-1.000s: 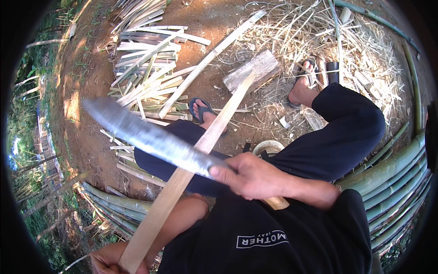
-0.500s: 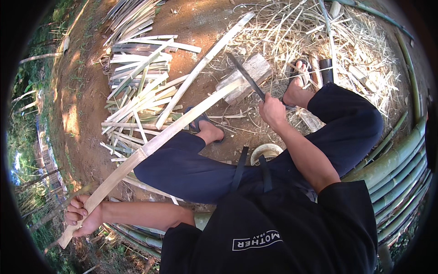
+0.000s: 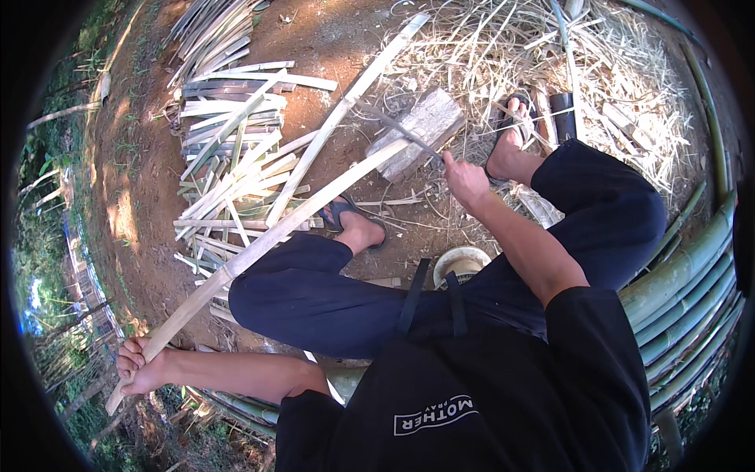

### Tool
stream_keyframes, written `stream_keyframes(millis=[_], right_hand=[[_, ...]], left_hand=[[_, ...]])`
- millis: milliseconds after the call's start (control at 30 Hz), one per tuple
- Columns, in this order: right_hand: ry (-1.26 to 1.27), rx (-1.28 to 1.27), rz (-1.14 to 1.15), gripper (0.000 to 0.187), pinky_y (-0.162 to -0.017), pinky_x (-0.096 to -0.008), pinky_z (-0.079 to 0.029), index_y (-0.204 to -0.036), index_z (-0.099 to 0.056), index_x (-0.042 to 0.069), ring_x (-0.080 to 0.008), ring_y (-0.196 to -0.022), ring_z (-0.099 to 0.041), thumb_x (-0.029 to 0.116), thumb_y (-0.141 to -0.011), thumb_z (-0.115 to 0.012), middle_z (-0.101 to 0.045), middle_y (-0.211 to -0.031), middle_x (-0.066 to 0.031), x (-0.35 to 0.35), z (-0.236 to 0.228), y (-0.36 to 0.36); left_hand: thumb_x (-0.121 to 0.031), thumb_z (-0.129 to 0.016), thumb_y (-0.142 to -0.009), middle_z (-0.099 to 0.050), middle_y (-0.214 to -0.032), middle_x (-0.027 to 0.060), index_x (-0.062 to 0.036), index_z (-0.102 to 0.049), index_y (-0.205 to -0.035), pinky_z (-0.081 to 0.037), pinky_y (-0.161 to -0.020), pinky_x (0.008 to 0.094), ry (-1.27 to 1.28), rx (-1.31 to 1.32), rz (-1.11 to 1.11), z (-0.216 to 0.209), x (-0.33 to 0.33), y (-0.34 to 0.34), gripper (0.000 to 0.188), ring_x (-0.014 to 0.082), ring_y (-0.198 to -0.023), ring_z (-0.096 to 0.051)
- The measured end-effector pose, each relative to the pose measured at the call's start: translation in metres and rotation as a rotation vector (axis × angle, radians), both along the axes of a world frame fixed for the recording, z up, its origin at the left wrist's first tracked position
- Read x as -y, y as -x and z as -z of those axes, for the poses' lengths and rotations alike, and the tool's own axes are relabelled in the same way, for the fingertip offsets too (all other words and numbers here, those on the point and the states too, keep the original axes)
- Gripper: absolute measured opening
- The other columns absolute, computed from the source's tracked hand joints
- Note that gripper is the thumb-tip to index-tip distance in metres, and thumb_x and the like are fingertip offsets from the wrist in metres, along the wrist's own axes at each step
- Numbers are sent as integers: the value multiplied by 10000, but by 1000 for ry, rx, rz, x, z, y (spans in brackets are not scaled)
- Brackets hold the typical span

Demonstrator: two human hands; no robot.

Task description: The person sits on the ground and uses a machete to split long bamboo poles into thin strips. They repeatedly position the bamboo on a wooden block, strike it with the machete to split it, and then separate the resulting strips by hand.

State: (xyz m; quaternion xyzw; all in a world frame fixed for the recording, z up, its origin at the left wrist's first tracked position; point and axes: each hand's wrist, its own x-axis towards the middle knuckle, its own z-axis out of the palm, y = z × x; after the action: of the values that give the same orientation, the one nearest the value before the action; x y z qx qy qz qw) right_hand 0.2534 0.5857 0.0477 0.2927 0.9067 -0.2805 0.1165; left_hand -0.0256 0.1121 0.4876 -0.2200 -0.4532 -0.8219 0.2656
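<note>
Our right grip (image 3: 466,179) clasps a long grey knife (image 3: 403,131), which has shifted from the middle of the flat, pale bamboo strip (image 3: 275,238) to its far end. Our left grip (image 3: 141,368) clenches the near end; beyond our right grip sits a rough wooden block (image 3: 438,114).

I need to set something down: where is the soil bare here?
Bare soil runs left of the bamboo strip pile; a smaller patch, at the top, separates that pile from a long unheld strip. Right of the wooden block is crowded with shavings.
</note>
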Motion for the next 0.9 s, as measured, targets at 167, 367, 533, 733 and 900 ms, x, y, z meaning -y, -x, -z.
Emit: stream_keyframes(millis=[167, 367, 533, 733, 900], right_hand=[[-54, -38, -26, 155, -613, -526, -557, -1111, -456, 68, -419, -744, -703, 135, -972, -442, -674, -796, -232, 8, -7, 1], [-86, 18, 31, 146, -632, -518, -562, -1108, -457, 65, -411, -759, -708, 92, -970, -419, -677, -848, -251, -13, 14, -7], [-80, 60, 9, 138, -660, -519, -565, -1091, -469, 52, -417, -799, -710, 89, -965, -425, -690, -851, -254, -17, 15, -14], [76, 35, 186, 302, -780, -561, -538, -1186, -523, -7, -479, -892, -671, 124, -915, -499, -681, -912, -310, -20, 30, -3], [200, -116, 251, 344, -811, -533, -509, -1110, -578, -34, -468, -920, -660, 202, -867, -641, -675, -909, -309, -34, 56, -10]], left_hand=[[-696, -240, -989, -297, -515, -20, -154, -387, -657, -229, -445, 289, 44, -118, 186, -21, -28, -15, 652, 117, -420, -263], [-668, -242, -994, -308, -537, -22, -143, -409, -656, -231, -466, 282, 114, -188, 267, -38, -61, -32, 647, 112, -439, -279], [-654, -287, -976, -346, -552, -9, -123, -452, -673, -267, -463, 290, 77, -198, 279, -37, -68, -48, 634, 117, -456, -323], [-579, -383, -961, -627, -914, 120, -98, -583, -881, -514, -867, 493, 95, 61, -325, 20, -184, -53, 527, 287, -936, -627], [-534, -420, -1011, -517, -1323, 178, -76, -438, -1261, -309, -1140, 576, -88, 508, 42, 176, -234, -44, 522, 368, -1296, -480]])
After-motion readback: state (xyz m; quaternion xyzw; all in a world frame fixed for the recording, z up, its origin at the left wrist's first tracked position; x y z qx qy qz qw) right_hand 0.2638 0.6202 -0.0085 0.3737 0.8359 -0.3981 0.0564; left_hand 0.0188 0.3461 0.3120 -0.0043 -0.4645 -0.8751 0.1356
